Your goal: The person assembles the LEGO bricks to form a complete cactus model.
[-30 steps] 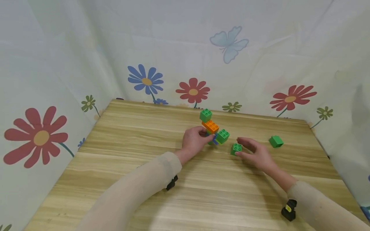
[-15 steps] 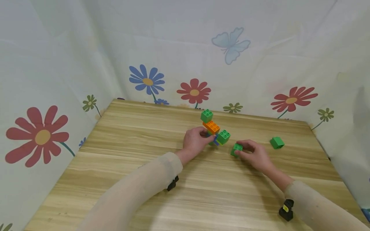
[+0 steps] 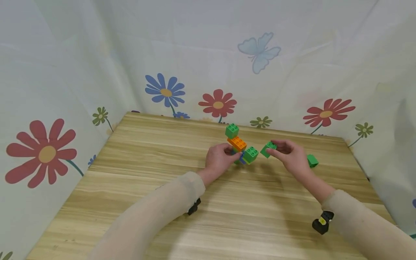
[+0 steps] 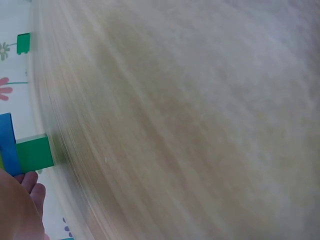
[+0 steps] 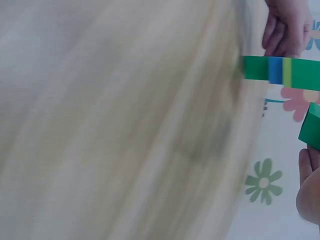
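My left hand (image 3: 218, 159) grips a stack of toy building bricks low on its near left side. In that stack I see an orange brick (image 3: 238, 143), a green brick (image 3: 232, 131) on top at the back and another green brick (image 3: 251, 154) to the right. Blue and yellow-green layers show lower down, and in the right wrist view a green brick (image 5: 255, 67) forms the base on the table. Between thumb and fingers, my right hand (image 3: 292, 157) pinches a separate green brick (image 3: 268, 148), raised off the table just right of the stack and apart from it.
One loose green brick (image 3: 312, 161) lies on its side on the wooden table (image 3: 247, 209), beyond my right hand and partly hidden by it. A white curtain (image 3: 201, 43) printed with flowers hangs behind the table and along both sides.
My right hand has closed its fingers on the green brick, lifted it off the table and tilted it. Left hand and stack have stayed nearly still.
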Action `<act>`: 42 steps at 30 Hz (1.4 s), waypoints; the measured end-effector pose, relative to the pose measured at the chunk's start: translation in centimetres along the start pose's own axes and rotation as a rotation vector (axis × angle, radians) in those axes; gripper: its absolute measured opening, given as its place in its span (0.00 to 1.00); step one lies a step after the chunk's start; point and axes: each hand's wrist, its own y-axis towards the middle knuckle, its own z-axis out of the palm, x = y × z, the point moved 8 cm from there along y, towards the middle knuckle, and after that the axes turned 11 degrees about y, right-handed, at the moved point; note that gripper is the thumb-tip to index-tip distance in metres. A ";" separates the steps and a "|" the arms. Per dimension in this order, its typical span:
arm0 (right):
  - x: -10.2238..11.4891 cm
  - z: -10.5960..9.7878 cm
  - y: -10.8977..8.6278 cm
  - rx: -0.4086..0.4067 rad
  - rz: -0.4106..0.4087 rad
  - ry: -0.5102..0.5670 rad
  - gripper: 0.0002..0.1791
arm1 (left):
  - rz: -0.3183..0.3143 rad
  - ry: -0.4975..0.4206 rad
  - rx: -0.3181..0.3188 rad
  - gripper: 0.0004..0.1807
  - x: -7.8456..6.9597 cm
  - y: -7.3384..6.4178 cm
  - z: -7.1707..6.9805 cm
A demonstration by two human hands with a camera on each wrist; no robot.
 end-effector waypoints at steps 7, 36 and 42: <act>2.6 0.8 2.0 0.014 -0.015 -0.003 0.31 | -0.006 0.000 0.010 0.16 0.0 0.0 0.1; 4.5 6.4 4.5 0.070 -0.094 -0.004 0.24 | 0.029 0.013 0.010 0.16 0.3 0.1 0.0; 5.0 6.8 4.4 0.066 -0.120 -0.022 0.22 | 0.051 0.016 -0.005 0.16 0.3 0.1 -0.1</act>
